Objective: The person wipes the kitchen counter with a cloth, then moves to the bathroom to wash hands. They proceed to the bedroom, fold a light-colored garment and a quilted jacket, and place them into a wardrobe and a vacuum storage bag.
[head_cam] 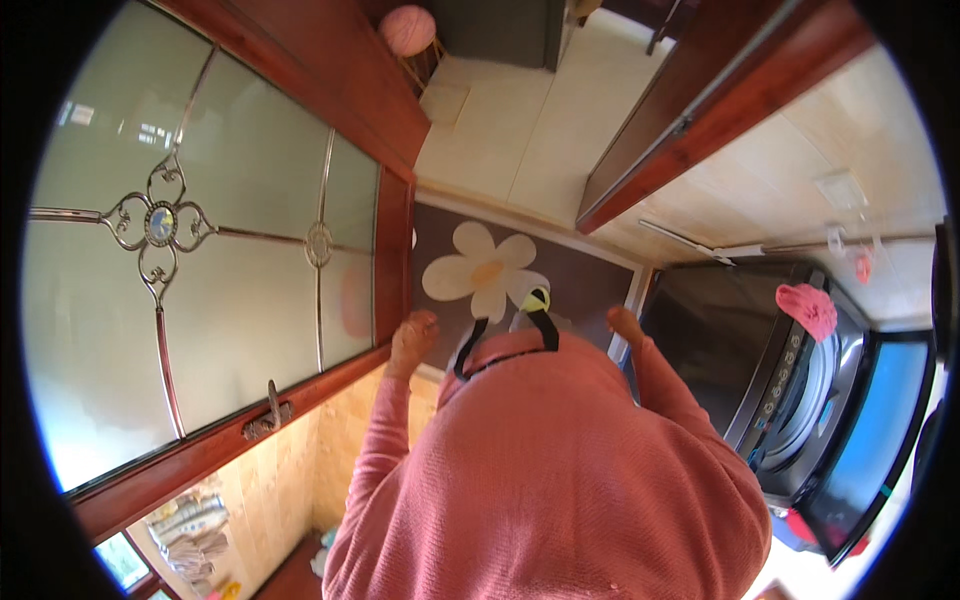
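My left hand (414,341) hangs beside the red-brown wooden edge of a frosted-glass door (247,292), its fingers curled and no object visible in it. On the other side of my body, my right hand (624,325) is also curled, near the front of a dark top-loading washing machine (697,330); nothing shows in its grip. Between the hands a black strap (545,330) hangs in front of my pink knitted top. Below lies a dark floor mat (577,262) with a large cream flower. My feet are mostly hidden.
The washer's lid (862,420) stands raised, and a pink cloth (807,309) lies on its rim. Ahead, a doorway opens onto a tiled floor (517,135), with a second wooden door (697,127) on the right. A metal handle (268,420) juts from the glass door.
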A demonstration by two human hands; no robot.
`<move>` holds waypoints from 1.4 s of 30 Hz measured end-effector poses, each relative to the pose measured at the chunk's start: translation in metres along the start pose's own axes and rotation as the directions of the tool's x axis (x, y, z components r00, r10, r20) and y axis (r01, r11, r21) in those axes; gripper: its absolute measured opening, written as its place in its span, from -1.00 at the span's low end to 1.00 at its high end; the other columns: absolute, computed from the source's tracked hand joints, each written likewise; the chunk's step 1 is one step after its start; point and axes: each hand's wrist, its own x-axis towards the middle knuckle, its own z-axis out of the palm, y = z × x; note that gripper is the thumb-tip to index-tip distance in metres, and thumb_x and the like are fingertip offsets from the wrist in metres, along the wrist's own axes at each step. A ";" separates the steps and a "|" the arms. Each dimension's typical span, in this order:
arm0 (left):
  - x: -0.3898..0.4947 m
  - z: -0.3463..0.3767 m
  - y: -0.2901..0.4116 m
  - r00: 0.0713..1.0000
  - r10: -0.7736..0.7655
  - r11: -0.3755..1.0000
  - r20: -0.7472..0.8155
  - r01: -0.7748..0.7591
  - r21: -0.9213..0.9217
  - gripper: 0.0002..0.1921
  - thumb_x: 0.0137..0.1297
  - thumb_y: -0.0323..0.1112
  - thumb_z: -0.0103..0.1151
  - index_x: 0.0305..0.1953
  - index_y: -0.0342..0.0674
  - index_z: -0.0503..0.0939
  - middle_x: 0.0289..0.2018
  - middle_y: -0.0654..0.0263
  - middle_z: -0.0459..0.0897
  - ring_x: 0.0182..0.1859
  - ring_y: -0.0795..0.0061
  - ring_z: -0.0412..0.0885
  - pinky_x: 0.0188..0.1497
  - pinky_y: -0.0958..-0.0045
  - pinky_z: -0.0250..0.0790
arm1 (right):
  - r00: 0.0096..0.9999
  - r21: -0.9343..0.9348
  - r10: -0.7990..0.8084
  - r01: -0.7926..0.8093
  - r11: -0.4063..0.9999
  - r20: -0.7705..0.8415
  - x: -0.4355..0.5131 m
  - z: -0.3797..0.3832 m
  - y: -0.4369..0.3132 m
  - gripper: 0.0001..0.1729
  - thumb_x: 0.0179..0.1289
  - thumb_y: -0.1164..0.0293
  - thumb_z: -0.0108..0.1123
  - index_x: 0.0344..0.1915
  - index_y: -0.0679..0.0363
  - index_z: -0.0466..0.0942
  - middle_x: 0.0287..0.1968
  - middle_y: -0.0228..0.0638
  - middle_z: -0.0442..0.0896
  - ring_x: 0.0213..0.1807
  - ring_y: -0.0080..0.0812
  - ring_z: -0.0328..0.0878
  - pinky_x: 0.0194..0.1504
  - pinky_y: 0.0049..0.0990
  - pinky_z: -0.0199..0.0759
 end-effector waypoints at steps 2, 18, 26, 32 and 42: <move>0.017 -0.005 0.003 0.993 -0.114 0.993 0.037 0.114 -0.022 -0.79 0.08 -0.38 0.19 -0.21 -0.20 0.57 -0.24 0.06 0.63 -0.18 0.06 0.63 -0.19 0.24 0.50 | 0.960 -0.310 -0.279 0.268 0.912 0.008 0.038 -0.028 0.000 -0.83 0.06 0.36 0.10 -0.51 0.20 0.58 -0.49 -0.05 0.58 -0.42 -0.01 0.60 -0.34 -0.10 0.49; 0.294 0.009 -0.028 0.842 -0.380 0.922 0.384 0.379 0.080 -0.76 0.18 -0.25 0.14 -0.17 -0.21 0.55 -0.25 0.08 0.64 -0.12 0.02 0.60 -0.10 0.11 0.43 | 0.983 0.626 -0.111 -0.006 0.780 0.148 0.258 -0.159 -0.111 -0.78 0.27 0.25 0.08 -0.33 0.16 0.54 -0.51 -0.38 0.54 -0.52 -0.45 0.50 -0.55 -0.43 0.35; 0.617 0.017 -0.003 0.897 -0.062 0.996 0.438 0.026 0.087 -0.73 0.16 -0.24 0.17 -0.15 -0.24 0.53 -0.18 0.10 0.63 -0.06 0.10 0.59 -0.05 0.16 0.43 | 0.972 0.587 0.227 -0.219 0.779 0.061 0.419 -0.274 -0.189 -0.81 0.21 0.35 0.18 -0.25 0.22 0.59 -0.35 -0.32 0.67 -0.37 -0.48 0.59 -0.34 -0.42 0.50; 0.828 0.057 0.093 0.883 0.174 0.983 0.436 -0.182 -0.025 -0.73 0.17 -0.26 0.19 -0.14 -0.23 0.53 -0.17 0.12 0.63 -0.09 0.13 0.60 -0.06 0.19 0.44 | 0.958 0.539 0.211 -0.077 0.839 -0.192 0.491 -0.346 -0.213 -0.70 0.23 0.25 0.09 -0.25 0.26 0.60 -0.35 -0.18 0.67 -0.35 -0.38 0.63 -0.30 -0.39 0.49; 0.923 0.173 0.387 0.238 0.562 0.807 0.793 -0.368 -0.462 -0.71 0.20 -0.29 0.19 -0.05 -0.20 0.56 -0.19 0.18 0.66 -0.19 0.32 0.64 -0.11 0.35 0.47 | 0.962 0.338 -0.081 0.170 0.926 -0.262 0.643 -0.444 -0.101 -0.75 0.19 0.27 0.06 -0.32 0.17 0.62 -0.41 -0.22 0.69 -0.36 -0.25 0.64 -0.26 -0.27 0.49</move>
